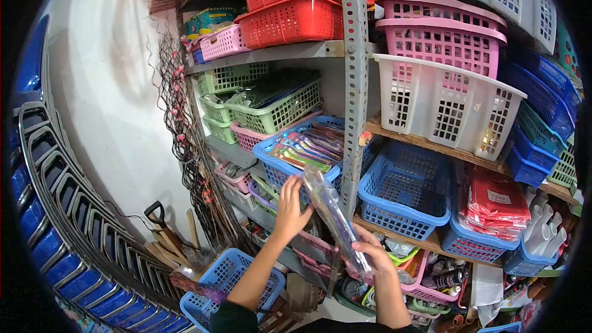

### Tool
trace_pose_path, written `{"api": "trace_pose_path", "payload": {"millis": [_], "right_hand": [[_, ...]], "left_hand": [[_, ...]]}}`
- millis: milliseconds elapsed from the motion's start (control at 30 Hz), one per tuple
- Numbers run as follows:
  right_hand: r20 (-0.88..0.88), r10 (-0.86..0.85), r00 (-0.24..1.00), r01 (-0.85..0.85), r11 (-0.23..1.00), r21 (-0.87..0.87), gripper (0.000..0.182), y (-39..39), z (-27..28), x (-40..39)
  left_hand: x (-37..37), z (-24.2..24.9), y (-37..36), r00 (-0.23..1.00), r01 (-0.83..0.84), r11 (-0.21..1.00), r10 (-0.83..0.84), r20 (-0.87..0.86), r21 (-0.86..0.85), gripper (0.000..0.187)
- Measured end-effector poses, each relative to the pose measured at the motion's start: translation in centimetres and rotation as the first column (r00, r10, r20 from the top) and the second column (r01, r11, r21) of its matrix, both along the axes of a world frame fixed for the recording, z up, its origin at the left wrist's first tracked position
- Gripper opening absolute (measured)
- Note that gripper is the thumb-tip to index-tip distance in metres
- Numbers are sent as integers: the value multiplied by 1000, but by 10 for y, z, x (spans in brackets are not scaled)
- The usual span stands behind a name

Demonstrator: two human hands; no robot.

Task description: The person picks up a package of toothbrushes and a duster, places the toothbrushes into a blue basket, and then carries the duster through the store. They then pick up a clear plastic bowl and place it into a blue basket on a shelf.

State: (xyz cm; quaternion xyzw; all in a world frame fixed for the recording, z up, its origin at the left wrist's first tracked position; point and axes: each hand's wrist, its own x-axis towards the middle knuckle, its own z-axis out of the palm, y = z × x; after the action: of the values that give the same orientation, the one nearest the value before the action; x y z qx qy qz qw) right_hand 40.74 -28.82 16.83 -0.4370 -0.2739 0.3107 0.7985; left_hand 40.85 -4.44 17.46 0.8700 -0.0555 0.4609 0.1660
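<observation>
My right hand (375, 251) grips the lower end of a long, clear plastic packet (333, 213). Dark, slim items show through its shiny wrap, and the packet tilts with its top toward the left. My left hand (291, 206) is beside the packet's upper part, fingers stretched out and thumb pointing toward it. Right behind the packet's top, a blue basket (271, 161) on the metal shelf holds several colourful, long, thin packaged items (311, 145).
A perforated metal post (356, 80) stands between two shelf bays. At right are a deep blue basket (404, 191), a white crate (447, 102) and red packages (493, 203). Stacked blue chairs (80, 240) line the left. Below stands another blue basket (213, 308).
</observation>
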Motion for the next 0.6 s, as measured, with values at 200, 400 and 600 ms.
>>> {"api": "trace_pose_path", "payload": {"millis": [200,400,600], "right_hand": [[23,-59,998,58,997,48,80,-13,-1,4],[6,16,1000,-16,998,55,77,-16,2,3],[38,-7,999,5,999,43,78,-12,6,1]], "left_hand": [[41,27,14,974,-45,968,97,-203,248,72],[54,20,23,994,-33,979,54,-100,203,45],[42,19,16,1000,-10,983,10,4,182,43]]}}
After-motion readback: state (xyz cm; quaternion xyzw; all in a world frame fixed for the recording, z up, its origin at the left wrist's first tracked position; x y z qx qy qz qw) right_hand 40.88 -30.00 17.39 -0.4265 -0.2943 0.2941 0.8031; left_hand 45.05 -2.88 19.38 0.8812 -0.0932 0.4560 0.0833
